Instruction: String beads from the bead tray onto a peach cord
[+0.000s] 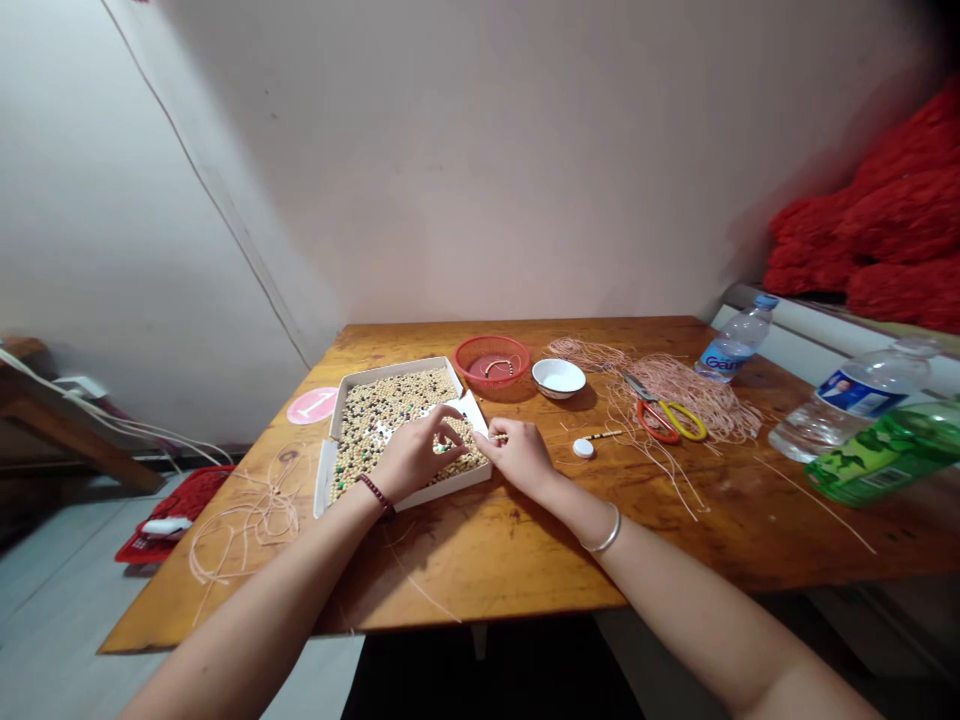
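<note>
A shallow white box [421, 496] on the table holds loose beads [405, 388], mostly cream, with dark and a few green ones. My left hand [420, 450] is over the beads, its fingers bent and thumb apart from them, with no held thing visible. At the box's right edge, my right hand [521, 458] is closed in a pinch on a short string of beads [498, 437]; the cord itself is too fine to make out. Right of that hand lie a small white round lid [583, 449] and a short beaded strand [604, 435].
Behind the box stand a red basket [491, 345] with a beaded strand inside and a white bowl [559, 378]. Scissors [660, 408] lie on tangled pink cord [705, 390]. Several bottles [855, 395] stand or lie right. Loose cord [247, 520] and a pink number disc [312, 405] lie left.
</note>
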Motion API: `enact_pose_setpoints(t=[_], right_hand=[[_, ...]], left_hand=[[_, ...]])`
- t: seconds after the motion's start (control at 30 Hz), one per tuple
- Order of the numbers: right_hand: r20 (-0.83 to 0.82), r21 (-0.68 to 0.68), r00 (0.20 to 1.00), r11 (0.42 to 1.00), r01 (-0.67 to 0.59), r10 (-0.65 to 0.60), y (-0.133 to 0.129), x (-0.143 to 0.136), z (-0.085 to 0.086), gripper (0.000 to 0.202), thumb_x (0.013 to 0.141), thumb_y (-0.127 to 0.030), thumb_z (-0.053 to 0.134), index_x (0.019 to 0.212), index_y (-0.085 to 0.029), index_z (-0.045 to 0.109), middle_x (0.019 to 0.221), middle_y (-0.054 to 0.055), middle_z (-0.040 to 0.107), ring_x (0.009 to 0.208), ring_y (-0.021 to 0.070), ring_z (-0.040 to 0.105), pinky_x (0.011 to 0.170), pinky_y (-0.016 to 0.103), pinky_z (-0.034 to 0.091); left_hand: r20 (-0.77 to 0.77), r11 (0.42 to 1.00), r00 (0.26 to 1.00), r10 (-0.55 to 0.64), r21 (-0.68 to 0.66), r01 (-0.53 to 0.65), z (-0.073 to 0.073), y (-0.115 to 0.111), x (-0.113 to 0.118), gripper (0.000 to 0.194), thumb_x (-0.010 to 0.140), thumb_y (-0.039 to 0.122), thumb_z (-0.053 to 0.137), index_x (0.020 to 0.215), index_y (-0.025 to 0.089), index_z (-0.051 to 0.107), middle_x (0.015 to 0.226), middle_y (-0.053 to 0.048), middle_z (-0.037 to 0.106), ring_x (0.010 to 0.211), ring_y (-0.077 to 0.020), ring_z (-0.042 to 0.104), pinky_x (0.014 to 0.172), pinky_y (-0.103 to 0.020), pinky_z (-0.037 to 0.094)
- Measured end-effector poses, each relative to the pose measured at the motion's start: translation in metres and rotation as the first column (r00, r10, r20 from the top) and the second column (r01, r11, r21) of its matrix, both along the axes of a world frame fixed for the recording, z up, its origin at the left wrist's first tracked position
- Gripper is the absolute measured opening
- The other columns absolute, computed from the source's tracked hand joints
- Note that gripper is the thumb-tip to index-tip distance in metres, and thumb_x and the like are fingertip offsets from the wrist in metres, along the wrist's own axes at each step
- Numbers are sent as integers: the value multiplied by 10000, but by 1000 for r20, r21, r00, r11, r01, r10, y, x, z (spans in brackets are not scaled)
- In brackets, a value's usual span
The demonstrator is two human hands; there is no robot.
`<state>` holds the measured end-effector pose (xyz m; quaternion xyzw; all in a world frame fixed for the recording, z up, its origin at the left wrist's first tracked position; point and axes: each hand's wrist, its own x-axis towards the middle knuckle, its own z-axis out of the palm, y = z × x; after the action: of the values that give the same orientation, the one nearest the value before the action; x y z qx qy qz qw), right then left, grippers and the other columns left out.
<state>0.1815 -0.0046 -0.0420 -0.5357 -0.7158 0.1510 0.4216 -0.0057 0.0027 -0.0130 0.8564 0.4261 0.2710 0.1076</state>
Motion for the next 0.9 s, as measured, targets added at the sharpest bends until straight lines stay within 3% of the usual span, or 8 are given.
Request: enact_pose_setpoints(t=[0.4, 0.6, 0.8, 0.9], right_hand=[[-22, -8, 999, 1000, -25, 25, -1, -2, -3, 372, 799, -448, 541, 537, -190, 484, 499, -20, 516, 486, 107, 447, 518, 216, 281], [-35, -30, 999, 999, -40, 39, -1, -2, -3, 323, 798, -406, 546, 561, -187, 542, 521, -12, 551, 503, 113, 478, 517, 212, 296], [-161, -171, 973, 966, -192, 164, 2, -4, -7, 227, 793, -369, 557, 755, -187, 686, 667, 25, 671, 600, 152, 595, 556, 222, 387], [-220, -197, 952, 946, -258, 214, 4, -7, -13, 252, 789, -393, 567, 811, -188, 712, 730, 44, 701, 654, 173, 623, 600, 244, 431]], left_hand=[[17, 1000, 1000, -2, 11, 2, -2, 1, 0, 367, 782, 303, 657, 1077, 248, 446, 816, 42, 699, 713, -143, 624, 675, -254, 456], [31, 1000, 1000, -1, 10, 0, -3, 0, 0, 344, 792, 313, 653, 1072, 245, 467, 827, 32, 707, 744, -147, 649, 678, -254, 464], [32, 999, 999, -36, 21, 35, -5, -1, 0, 317, 805, 341, 652, 1056, 247, 483, 826, 27, 711, 744, -146, 659, 674, -251, 464], [-29, 995, 1000, -8, 98, 11, -4, -3, 0, 278, 818, 335, 636, 1045, 243, 504, 819, 12, 699, 758, -158, 649, 658, -255, 455]])
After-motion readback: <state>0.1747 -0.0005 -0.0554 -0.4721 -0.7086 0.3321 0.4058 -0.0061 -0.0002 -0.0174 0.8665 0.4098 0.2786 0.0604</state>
